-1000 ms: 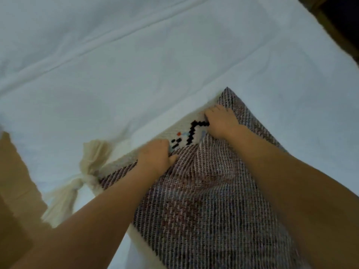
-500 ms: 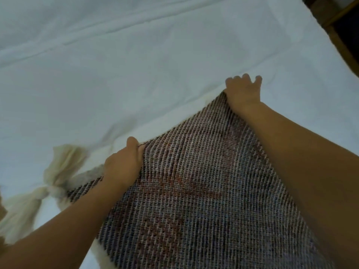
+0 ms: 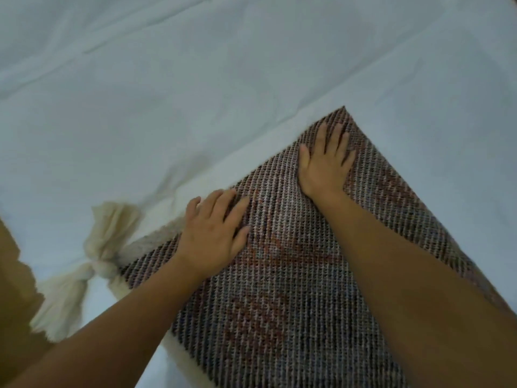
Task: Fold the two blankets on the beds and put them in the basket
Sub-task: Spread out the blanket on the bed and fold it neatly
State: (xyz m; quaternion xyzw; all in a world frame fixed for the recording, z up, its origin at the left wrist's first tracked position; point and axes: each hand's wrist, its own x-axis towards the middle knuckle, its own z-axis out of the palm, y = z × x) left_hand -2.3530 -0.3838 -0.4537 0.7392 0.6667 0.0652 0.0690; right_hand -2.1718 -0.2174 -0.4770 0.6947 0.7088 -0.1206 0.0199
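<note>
Blanket (image 3: 293,289): coarse knit, striped maroon-grey reverse up, cream border, knotted tassel (image 3: 92,264) at the left corner; lies folded on the white bed sheet (image 3: 195,93). Left hand (image 3: 215,233) and right hand (image 3: 326,163): flat, fingers spread, pressing the far edge, gripping nothing. Step: smoothing a fold. Next likely: regrasp an edge, fold again. Basket unseen.

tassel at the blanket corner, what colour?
Cream, off-white. The tassel lies on the white sheet, clearest in the head view.

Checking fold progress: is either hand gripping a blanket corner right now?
No: the left hand and right hand both lie flat, fingers spread, on the blanket.
</note>
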